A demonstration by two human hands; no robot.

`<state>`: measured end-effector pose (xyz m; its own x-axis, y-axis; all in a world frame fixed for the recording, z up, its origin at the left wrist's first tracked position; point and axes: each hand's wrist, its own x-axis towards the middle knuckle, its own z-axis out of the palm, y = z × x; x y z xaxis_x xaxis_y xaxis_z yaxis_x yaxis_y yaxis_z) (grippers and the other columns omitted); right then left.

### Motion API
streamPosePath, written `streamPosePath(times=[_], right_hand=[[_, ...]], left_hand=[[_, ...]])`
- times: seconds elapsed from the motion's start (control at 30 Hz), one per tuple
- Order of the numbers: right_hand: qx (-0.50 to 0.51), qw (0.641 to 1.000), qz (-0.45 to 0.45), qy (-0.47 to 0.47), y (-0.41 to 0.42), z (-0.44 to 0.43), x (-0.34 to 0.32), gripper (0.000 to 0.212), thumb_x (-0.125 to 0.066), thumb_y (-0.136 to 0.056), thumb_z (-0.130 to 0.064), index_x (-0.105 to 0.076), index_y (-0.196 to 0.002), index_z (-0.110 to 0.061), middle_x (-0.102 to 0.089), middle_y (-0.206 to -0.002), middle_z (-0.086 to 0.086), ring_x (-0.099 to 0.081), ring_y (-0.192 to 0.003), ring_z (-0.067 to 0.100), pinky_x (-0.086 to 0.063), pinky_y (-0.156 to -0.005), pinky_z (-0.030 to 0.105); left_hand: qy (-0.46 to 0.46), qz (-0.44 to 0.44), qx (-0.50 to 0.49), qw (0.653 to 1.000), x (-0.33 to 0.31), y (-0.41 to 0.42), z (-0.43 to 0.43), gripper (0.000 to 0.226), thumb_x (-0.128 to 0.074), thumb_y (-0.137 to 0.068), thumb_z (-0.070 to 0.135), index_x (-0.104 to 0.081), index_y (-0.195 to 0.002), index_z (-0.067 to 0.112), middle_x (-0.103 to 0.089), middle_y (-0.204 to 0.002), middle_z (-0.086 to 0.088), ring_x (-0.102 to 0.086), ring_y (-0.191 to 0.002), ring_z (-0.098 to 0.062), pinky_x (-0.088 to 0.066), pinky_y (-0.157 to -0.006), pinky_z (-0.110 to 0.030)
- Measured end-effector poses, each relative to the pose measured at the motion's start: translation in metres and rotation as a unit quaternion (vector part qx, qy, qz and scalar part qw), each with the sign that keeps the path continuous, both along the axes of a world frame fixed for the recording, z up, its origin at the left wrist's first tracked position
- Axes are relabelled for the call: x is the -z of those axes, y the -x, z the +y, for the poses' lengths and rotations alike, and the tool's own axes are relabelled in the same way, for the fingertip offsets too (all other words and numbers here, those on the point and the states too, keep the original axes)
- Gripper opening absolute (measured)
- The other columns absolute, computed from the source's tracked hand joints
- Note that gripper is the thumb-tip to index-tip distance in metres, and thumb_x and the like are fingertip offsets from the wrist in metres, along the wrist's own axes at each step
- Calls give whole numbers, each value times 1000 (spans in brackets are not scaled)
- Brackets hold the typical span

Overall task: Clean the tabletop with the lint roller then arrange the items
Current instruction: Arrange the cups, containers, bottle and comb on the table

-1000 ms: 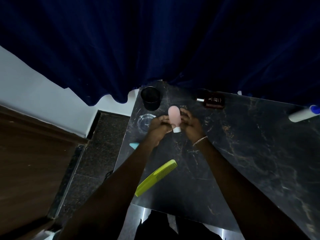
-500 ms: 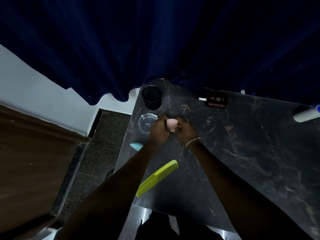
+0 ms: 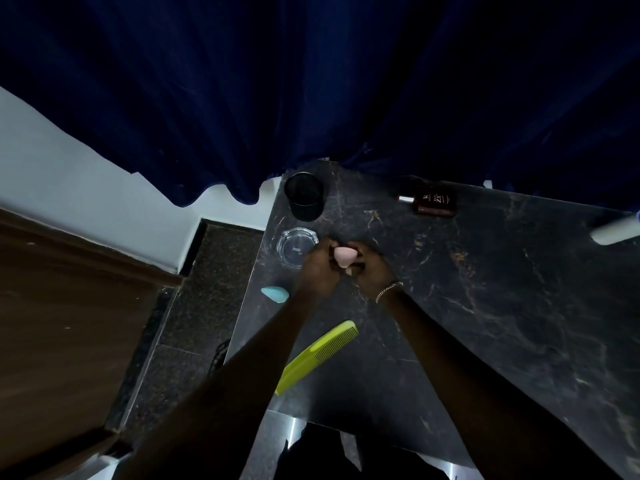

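Both hands meet over the dark marble tabletop [image 3: 485, 306] near its back left. My left hand [image 3: 317, 268] and my right hand [image 3: 372, 268] are closed around a small pink tube [image 3: 343, 255], of which only the rounded end shows between the fingers. The lint roller [image 3: 614, 230], white with a blue end, lies at the far right edge of the view, partly cut off. A lime green comb [image 3: 317, 356] rests on the table between my forearms.
A black cup [image 3: 304, 195] stands at the back left corner, with a clear glass ashtray [image 3: 297, 247] just in front of it. A light blue sponge [image 3: 274, 294] sits at the left edge. A dark perfume bottle [image 3: 433, 202] lies near the dark blue curtain [image 3: 311, 81].
The pink tube was upright and mostly visible a second ago. It has since tipped down and my hands have closed around it, slightly lower on the table.
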<state>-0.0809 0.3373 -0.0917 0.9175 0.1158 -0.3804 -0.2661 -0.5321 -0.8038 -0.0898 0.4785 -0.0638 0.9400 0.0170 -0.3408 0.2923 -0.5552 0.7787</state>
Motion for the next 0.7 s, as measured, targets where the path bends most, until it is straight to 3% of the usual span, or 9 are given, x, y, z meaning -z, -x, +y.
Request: streamPosePath(times=[0.1,0.17,0.27,0.4,0.47,0.57,0.7], right_hand=[[-8,1000,23,15,-5,-16,-2,61,-60,-89,9,-46,-147,-5,-58,-137,18,-60,-124,34,-49,-107,45],[0,999,27,35,-15,-35,-6,59,-62,-91,3,-46,-147,-7,-57,-140,18,-58,-126,35,-49,-108,43],[6,995,0,101,-39,-69,-14,52,-63,-93,-5,-51,-143,-6,-59,-137,19,-58,-126,36,-48,-108,41],[23,980,-67,184,-80,-110,-26,45,-65,-92,-11,-57,-136,-7,-60,-136,17,-57,-126,35,-45,-105,33],[6,967,-87,238,-102,-125,-30,54,-66,-91,-17,-52,-143,-11,-56,-142,11,-52,-132,31,-39,-115,37],[-79,944,-43,317,-128,-143,-31,72,-70,-88,-27,-39,-151,-16,-49,-147,12,-44,-138,34,-30,-120,44],[-152,922,9,356,-146,-159,-32,86,-80,-80,-30,-37,-153,-15,-48,-150,14,-44,-139,35,-34,-118,47]], left_hand=[[-9,-30,-18,999,-8,9,3,53,-69,-89,3,-54,-140,4,-62,-138,-14,-58,-129,-27,-39,-107,-23],[-37,-89,-29,995,-15,16,5,56,-66,-89,3,-52,-143,5,-58,-143,-13,-54,-133,-26,-33,-107,-17],[-45,-187,-28,981,-30,21,1,51,-62,-91,5,-52,-141,7,-55,-141,-10,-52,-131,-21,-38,-109,-20],[-28,-261,2,965,-51,17,-26,39,-57,-98,17,-53,-137,14,-55,-134,-3,-53,-121,-12,-37,-97,-6],[-9,-275,18,961,-58,14,-45,37,-59,-99,18,-54,-136,14,-57,-132,-3,-56,-119,-13,-47,-97,-17],[13,-263,23,964,-62,9,-73,36,-59,-98,16,-56,-135,13,-59,-133,-3,-61,-117,-15,-54,-97,-38],[42,-227,18,973,-53,4,-102,36,-62,-94,8,-60,-130,10,-63,-128,-6,-64,-109,-15,-56,-95,-35]])
